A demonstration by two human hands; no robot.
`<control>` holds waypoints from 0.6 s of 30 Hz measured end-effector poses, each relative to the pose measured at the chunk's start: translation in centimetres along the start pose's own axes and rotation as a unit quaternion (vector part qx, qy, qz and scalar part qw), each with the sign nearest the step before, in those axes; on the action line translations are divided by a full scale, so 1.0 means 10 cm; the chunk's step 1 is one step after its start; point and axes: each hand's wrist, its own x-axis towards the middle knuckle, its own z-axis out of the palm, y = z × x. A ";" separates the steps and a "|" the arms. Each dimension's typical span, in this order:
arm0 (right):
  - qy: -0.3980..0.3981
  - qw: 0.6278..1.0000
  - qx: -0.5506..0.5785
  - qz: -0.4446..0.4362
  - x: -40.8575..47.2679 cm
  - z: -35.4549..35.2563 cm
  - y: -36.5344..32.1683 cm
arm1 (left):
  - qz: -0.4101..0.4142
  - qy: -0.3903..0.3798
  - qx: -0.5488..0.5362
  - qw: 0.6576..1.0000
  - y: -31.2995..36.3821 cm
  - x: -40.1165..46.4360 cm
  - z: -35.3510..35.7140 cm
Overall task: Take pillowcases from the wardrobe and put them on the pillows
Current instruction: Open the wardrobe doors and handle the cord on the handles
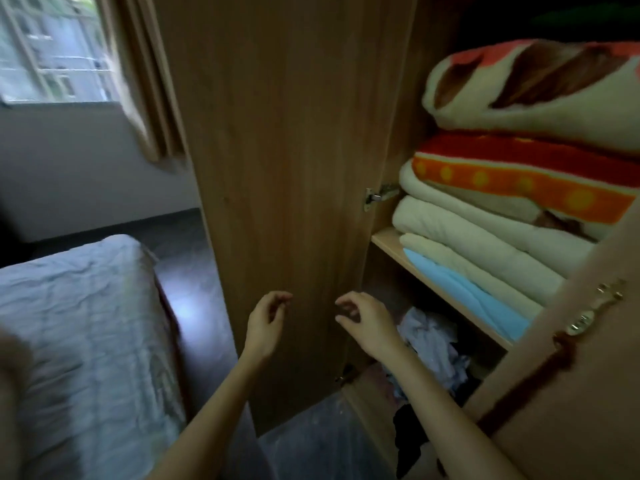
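While hands (308, 317) hover empty, crumpled linen (433, 337) lies just right, lower compartment.

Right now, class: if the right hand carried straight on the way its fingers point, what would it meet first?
Probably the open wardrobe door: the right hand has fingers pointing up-left toward its edge, though depth is unclear.

The wardrobe (277, 168) stands open, wood-grained. Folded cream and blue linens (478, 258) are stacked on its shelf (388, 242). Crumpled pale cloth (429, 337) lies below.
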 end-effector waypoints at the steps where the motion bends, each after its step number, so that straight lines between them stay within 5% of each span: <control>1: -0.019 0.999 -0.014 -0.025 0.12 0.05 -0.12 | 0.004 0.027 -0.001 1.000 0.00 0.04 -0.09; 6: -0.124 0.976 -0.083 -0.157 0.63 0.23 -0.81 | 0.021 0.180 -0.027 0.983 0.07 0.22 -0.53; 11: -0.131 0.933 -0.130 -0.309 1.01 0.31 -1.40 | 0.003 0.299 -0.053 0.953 0.11 0.43 -0.80; 15: -0.102 0.869 -0.202 -0.440 1.19 0.34 -1.61 | -0.033 0.342 -0.058 0.937 0.17 0.56 -0.74; 18: -0.087 0.809 -0.254 -0.523 1.27 0.41 -1.70 | -0.114 0.302 -0.071 0.944 0.15 0.60 -0.80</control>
